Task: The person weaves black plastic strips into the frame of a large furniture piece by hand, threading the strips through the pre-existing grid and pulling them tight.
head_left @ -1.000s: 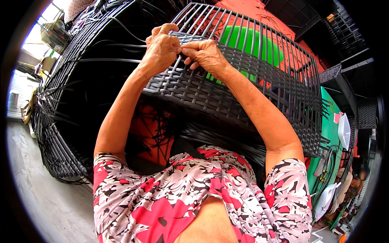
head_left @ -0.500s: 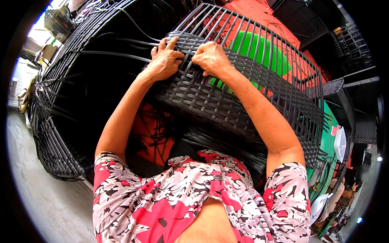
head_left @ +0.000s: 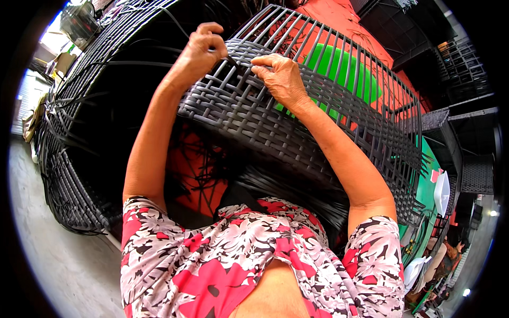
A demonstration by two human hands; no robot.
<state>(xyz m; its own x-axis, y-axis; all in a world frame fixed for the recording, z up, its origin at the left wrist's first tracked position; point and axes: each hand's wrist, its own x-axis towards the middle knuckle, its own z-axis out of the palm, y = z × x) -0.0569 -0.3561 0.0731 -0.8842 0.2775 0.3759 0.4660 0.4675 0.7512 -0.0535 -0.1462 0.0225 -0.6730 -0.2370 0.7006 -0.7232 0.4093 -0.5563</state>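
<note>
A dark grey woven wicker panel [head_left: 265, 124] on a frame of parallel rods lies slanting in front of me. Its near part is woven close, while the far rods [head_left: 318, 34] are bare. At the panel's upper left corner my left hand [head_left: 197, 55] is raised, thumb and forefinger pinched together; what sits between them is too small to make out. My right hand [head_left: 281, 77] rests just right of it over the weave, its thumb and forefinger pinching a dark flat strand at the unwoven gap. A loose strand [head_left: 138, 63] runs in from the left behind my left wrist.
A large dark woven piece [head_left: 69, 180] with loose strand ends curves along the left. Beneath the rods show a green oval [head_left: 339, 69] and an orange-red surface [head_left: 344, 13]. A fan [head_left: 78, 24] stands far left; white containers [head_left: 441, 193] lie at right, near black metal frames [head_left: 466, 61].
My left hand has lifted off the weave and moved up and left, its fingers curling into a pinch. The right hand stays about where it was, its fist loosened into a fingertip pinch.
</note>
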